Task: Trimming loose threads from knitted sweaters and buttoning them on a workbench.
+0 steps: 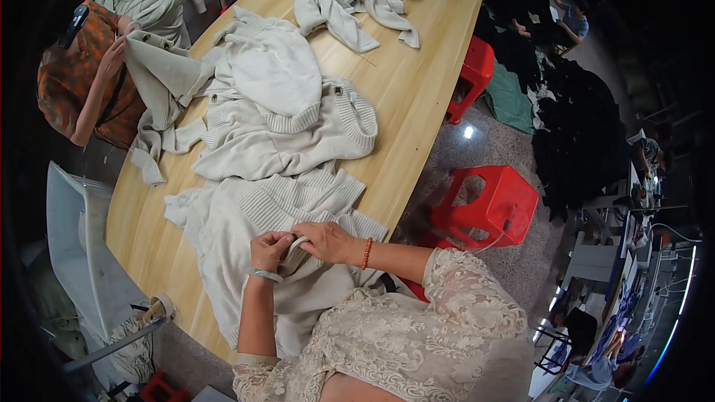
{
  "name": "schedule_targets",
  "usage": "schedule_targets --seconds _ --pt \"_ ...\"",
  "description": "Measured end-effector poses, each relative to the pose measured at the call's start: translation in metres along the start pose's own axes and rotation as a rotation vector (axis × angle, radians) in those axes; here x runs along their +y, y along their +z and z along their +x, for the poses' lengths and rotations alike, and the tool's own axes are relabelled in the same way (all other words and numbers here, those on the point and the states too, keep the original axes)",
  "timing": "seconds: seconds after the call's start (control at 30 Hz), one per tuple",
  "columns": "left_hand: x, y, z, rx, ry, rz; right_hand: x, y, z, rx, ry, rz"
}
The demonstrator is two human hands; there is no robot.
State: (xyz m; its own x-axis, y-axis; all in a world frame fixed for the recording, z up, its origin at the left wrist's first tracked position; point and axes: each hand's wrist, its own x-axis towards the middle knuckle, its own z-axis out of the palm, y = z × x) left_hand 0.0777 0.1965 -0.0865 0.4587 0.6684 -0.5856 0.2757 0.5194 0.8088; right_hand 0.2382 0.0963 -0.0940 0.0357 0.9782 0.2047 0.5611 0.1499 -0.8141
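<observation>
A pale grey knitted sweater [246,242] lies spread over the near part of the wooden table, its edge hanging toward me. My left hand [270,251] pinches a folded edge of it between thumb and fingers. Right beside it, my right hand [328,241] is closed on the same fabric, and a small loop of cloth stands up between the two hands. What the fingertips hold within the fold is too small to make out. Just beyond my hands, ribbed bands of the sweater lie bunched. Farther up rest more pale sweaters [287,138], overlapping one another.
Across the left edge of the wooden table [424,78], a person in a patterned top [93,78] handles a pale garment. Red plastic stools [488,205] stand at the right. A white plastic bin [78,216] is at the left. Dark cloth [581,126] is heaped on the floor.
</observation>
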Motion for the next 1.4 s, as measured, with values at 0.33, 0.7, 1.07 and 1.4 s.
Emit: schedule_targets --seconds 0.33,0.7,1.07,1.4 --pt "-0.003 -0.009 -0.026 -0.204 0.051 0.060 0.012 0.013 -0.008 -0.120 -0.061 0.034" --pt "-0.018 -0.004 -0.021 -0.003 0.374 0.467 0.027 -0.009 0.009 -0.270 -0.033 0.168" --pt "-0.014 -0.026 -0.016 -0.233 0.121 0.081 0.015 -0.015 0.013 -0.266 0.162 0.357" --pt "-0.016 -0.024 -0.012 -0.298 0.109 0.066 0.014 -0.019 0.028 -0.436 -0.086 0.437"
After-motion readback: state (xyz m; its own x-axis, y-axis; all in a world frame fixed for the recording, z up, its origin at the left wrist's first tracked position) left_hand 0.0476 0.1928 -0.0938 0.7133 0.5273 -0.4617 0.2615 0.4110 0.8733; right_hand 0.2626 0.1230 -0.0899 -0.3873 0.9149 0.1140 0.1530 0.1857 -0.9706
